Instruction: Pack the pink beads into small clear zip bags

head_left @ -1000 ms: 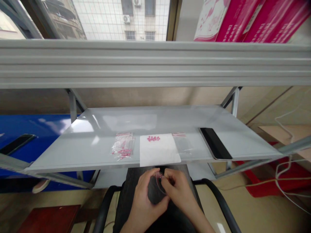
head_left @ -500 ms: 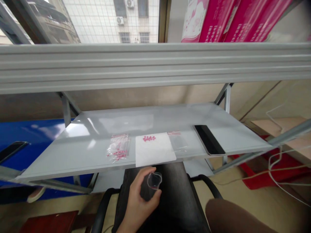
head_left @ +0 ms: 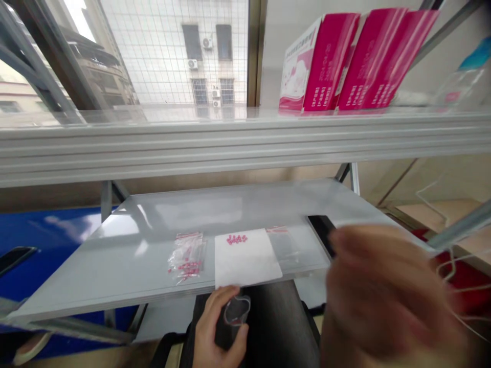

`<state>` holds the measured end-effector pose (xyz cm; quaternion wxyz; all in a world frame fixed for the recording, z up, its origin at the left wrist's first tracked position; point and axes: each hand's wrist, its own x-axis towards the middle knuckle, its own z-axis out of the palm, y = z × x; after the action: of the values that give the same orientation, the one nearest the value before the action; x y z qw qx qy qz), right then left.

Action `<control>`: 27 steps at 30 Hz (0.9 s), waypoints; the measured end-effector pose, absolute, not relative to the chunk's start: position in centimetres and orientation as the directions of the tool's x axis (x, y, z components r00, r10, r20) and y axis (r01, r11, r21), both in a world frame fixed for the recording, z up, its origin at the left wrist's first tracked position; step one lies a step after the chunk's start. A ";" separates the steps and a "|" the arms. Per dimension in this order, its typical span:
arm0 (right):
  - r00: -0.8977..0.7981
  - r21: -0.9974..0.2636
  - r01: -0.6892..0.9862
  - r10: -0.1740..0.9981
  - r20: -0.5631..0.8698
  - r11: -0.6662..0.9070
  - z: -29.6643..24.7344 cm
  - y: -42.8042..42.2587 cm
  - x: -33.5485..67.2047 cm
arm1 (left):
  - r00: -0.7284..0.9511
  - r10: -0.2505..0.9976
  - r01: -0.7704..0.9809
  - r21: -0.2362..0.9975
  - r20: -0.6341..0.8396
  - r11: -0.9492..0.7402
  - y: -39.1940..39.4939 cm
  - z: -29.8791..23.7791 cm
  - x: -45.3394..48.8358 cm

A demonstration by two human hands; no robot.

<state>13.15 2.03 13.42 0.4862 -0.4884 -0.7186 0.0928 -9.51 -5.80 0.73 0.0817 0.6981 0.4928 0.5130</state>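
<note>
My left hand (head_left: 218, 327) is closed around a small clear plastic bag (head_left: 237, 311) with its mouth spread open, just below the front edge of the table (head_left: 126, 286). A little pink shows near the rim. My right hand (head_left: 383, 291) is raised close to the camera on the right, smeared by motion, so its fingers cannot be made out. A white sheet (head_left: 245, 263) lies at the front edge with several small pink pieces (head_left: 237, 239) near its top. Left of it rest clear zip bags (head_left: 187, 258) with pink bits. A flat zip bag (head_left: 284, 245) lies right of the sheet.
Partly behind my right hand lies a black phone (head_left: 321, 230). An upper shelf (head_left: 192, 148) crosses in front, carrying pink boxes (head_left: 332, 61) and a bottle (head_left: 462, 84). Another dark phone (head_left: 15, 259) rests on a blue surface at left.
My right hand has risen from the lower right into a blurred position by the black phone. The camera view has tilted up. My left hand keeps hold of the plastic bag.
</note>
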 end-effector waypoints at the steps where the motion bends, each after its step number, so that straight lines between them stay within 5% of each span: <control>1: -0.111 -0.534 0.656 0.768 0.630 0.534 12.9 3.9 12.0 | -0.018 0.770 0.610 0.617 0.637 -0.497 -5.7 0.7 -9.6; 5: -0.425 -0.204 0.757 0.705 0.567 0.621 8.9 10.1 7.9 | -0.023 0.780 0.612 0.626 0.625 -0.483 -5.3 0.1 -10.1; 11: -0.489 -0.141 0.777 0.729 0.479 0.614 4.4 11.9 7.0 | -0.080 0.760 0.586 0.647 0.645 -0.487 -4.9 -1.5 -10.3; 21: -0.449 -0.299 0.711 0.739 0.503 0.636 5.9 10.4 7.0 | -0.071 0.788 0.608 0.652 0.612 -0.452 -4.4 -0.6 -10.3; 27: -0.641 -0.600 0.334 0.642 0.421 0.727 9.7 4.5 7.6 | -0.131 0.846 0.556 0.745 0.517 -0.369 -4.2 0.1 -9.6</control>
<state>7.56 4.49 9.70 0.3184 -0.2795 -0.8730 0.2417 -9.62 -4.16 0.08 0.1395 0.6442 0.5440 0.5192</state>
